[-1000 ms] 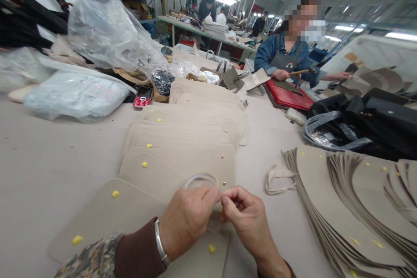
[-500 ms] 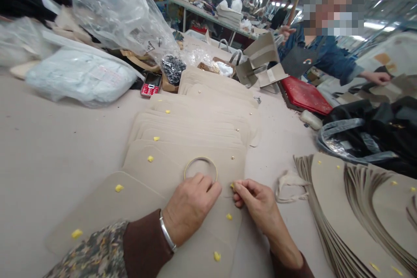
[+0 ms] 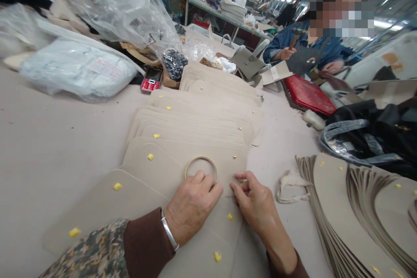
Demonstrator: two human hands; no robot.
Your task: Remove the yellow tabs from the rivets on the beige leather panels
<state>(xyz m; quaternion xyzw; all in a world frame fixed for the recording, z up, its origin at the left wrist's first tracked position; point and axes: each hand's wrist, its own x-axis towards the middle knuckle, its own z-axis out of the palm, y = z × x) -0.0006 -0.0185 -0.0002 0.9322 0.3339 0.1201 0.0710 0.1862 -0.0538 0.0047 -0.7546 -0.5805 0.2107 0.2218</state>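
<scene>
Beige panels [image 3: 176, 167]: lay overlapped on the table [image 3: 65, 147], dotted with yellow bits [image 3: 117, 186]. Clasped a tape roll [image 3: 200, 157] in the left hand [image 3: 195, 202]; held the right hand [image 3: 256, 202] apart, near a panel's edge, with fingertips [image 3: 243, 177] parted.

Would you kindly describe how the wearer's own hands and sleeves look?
The left hand and right hand are ungloved. The left wrist wears a silver-coloured bracelet, beside a dark brown left cuff and a mottled camouflage sleeve. On the right, only a dark brown right cuff shows.
</scene>
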